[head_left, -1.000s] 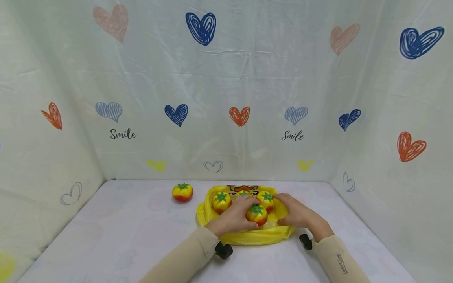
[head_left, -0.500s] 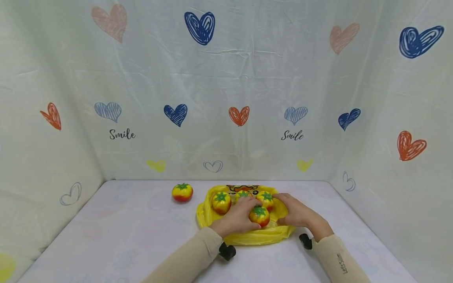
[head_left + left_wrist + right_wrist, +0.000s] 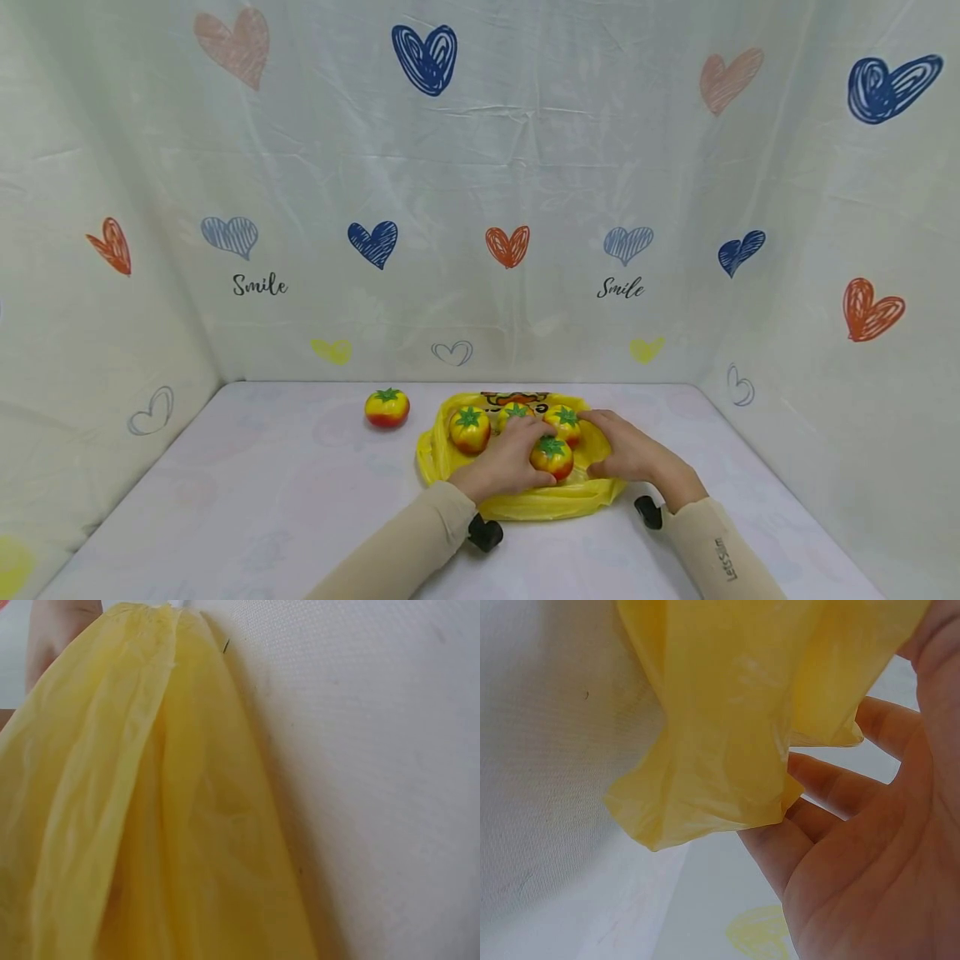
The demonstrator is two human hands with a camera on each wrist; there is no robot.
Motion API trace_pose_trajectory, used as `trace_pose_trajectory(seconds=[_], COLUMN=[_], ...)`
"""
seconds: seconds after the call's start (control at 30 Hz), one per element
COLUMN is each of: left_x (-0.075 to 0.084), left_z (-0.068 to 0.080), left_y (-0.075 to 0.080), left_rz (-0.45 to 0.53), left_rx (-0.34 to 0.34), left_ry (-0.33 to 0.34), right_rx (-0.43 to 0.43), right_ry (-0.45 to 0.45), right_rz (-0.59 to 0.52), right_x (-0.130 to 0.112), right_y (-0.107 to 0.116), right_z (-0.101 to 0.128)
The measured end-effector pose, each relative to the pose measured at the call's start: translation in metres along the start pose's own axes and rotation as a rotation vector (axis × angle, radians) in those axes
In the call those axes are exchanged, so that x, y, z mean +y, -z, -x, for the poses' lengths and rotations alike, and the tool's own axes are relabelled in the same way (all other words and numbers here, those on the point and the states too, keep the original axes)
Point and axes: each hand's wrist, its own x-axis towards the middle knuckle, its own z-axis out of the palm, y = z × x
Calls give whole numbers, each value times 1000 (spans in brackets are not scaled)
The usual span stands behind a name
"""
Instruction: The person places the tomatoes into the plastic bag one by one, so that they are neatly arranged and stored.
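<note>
In the head view, a yellow plastic bag [image 3: 540,505] lies spread on the table with its rim rolled open. Several glossy yellow-red tomatoes with green leafy tops sit in it. My left hand [image 3: 504,463] reaches over the bag's front and grips the front tomato [image 3: 552,461] between thumb and fingers. A second tomato [image 3: 470,430] is left of that hand, and a third [image 3: 516,410] is partly covered by it. Around the bag's right side curves my right hand [image 3: 633,454], its fingertips beside the right-hand tomato [image 3: 562,423]. In the right wrist view, its spread fingers [image 3: 836,784] touch the yellow plastic.
Outside the bag, to its left, one more tomato [image 3: 387,409] stands on the pale table [image 3: 225,500]. Behind rises a white curtain [image 3: 450,167] printed with hearts, which also encloses both sides. Black wrist cameras hang below both wrists, low over the tabletop.
My left hand has shifted slightly right, bringing the front tomato right and a touch nearer me. The right hand and the bag stay as they were.
</note>
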Motion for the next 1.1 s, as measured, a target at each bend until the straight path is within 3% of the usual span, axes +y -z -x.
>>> trace_pose_trajectory(seconds=[0.83,1.1], left_x=[3,3], left_z=[-2,-3], left_y=[-1,0], left_rz=[-22,-32], left_rx=[-12,-11], left_ry=[30,11], right_rx=[0,-5], right_ry=[5,5], right_rz=[9,5], right_x=[1,1], right_y=[0,0], right_z=[-1,1])
